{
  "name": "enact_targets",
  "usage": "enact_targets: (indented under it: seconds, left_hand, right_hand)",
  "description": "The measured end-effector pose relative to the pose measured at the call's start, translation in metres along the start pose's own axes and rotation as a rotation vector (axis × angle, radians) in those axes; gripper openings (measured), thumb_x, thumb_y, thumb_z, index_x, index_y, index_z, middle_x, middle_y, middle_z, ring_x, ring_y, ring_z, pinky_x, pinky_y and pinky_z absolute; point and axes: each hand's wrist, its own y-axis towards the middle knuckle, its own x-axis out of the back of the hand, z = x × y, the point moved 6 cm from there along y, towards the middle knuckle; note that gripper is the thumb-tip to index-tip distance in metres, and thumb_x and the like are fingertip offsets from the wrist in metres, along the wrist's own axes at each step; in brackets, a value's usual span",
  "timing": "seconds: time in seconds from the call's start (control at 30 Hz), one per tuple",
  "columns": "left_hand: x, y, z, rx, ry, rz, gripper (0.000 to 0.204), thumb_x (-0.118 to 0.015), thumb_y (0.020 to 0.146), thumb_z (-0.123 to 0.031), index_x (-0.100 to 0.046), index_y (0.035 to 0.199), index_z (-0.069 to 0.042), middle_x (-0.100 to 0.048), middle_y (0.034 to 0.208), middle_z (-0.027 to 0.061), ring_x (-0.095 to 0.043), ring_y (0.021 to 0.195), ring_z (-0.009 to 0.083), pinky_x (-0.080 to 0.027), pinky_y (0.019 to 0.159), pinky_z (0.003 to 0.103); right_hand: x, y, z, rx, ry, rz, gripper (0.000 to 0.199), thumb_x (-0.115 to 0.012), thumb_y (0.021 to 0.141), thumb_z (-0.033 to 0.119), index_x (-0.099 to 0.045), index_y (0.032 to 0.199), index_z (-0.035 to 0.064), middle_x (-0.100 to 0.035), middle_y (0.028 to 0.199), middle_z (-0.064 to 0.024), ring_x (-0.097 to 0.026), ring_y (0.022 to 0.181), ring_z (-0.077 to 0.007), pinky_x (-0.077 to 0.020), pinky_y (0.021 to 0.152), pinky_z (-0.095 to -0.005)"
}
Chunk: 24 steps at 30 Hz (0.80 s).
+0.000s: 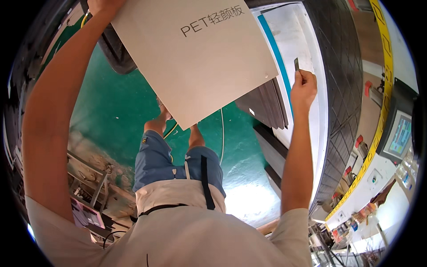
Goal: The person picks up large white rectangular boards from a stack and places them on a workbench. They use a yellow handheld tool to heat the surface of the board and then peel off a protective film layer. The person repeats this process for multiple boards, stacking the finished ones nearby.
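A large beige board (200,62) with dark printed characters hangs tilted in front of my body. At its upper left edge is my left hand (106,6), cut off by the top of the picture. It grips the board's edge; the fingertips are out of sight. To the right, my right hand (304,87) is closed around a small flat dark strip (296,64), perhaps a blade or scraper, which sticks up from the fingers. That hand is over a long white surface (311,40), apart from the board.
A blue-green strip (275,46) runs along the white surface. Dark stacked panels (267,106) stand below the board's right corner. Farther right are a black ribbed bed (340,89), a yellow rail (386,66) and a screen (399,136). A hose (222,133) crosses the green floor (106,102).
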Motion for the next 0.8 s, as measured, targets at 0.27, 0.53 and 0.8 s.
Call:
enact_targets:
  seconds: [0.27, 0.53, 0.8]
  left_hand:
    - [-0.003, 0.002, 0.003, 0.007, -0.051, 0.061, 0.021, -0.065, 0.087, -0.025, -0.073, 0.093, -0.007, -0.075, 0.096, 0.0182, -0.071, 0.09, 0.0391, -0.056, 0.079, 0.051]
    - [-0.032, 0.008, 0.017, -0.116, -0.243, 0.382, 0.029, -0.059, 0.091, -0.018, -0.066, 0.117, -0.01, -0.073, 0.111, 0.0173, -0.068, 0.104, 0.0419, -0.054, 0.085, 0.052]
    - [0.075, 0.032, 0.097, -0.594, -0.144, 0.757, 0.034, -0.063, 0.087, -0.016, -0.058, 0.117, -0.002, -0.069, 0.113, 0.0231, -0.066, 0.1, 0.0457, -0.054, 0.085, 0.054]
  right_hand:
    - [-0.008, -0.006, 0.086, 0.081, 0.119, 0.095, 0.009, -0.072, 0.092, 0.006, -0.074, 0.099, 0.0009, -0.062, 0.088, -0.0095, -0.062, 0.078, -0.0233, -0.0503, 0.069, -0.0349]
    - [-0.04, -0.201, 0.243, 0.196, 0.155, 0.263, 0.014, -0.071, 0.087, 0.001, -0.071, 0.099, 0.0076, -0.061, 0.083, -0.0106, -0.061, 0.077, -0.0328, -0.0508, 0.069, -0.0423]
    - [-0.039, -0.318, 0.282, -0.837, 0.566, -0.029, 0.018, -0.072, 0.095, 0.008, -0.066, 0.111, 0.0026, -0.069, 0.09, -0.0062, -0.065, 0.078, -0.0144, -0.0529, 0.07, -0.0301]
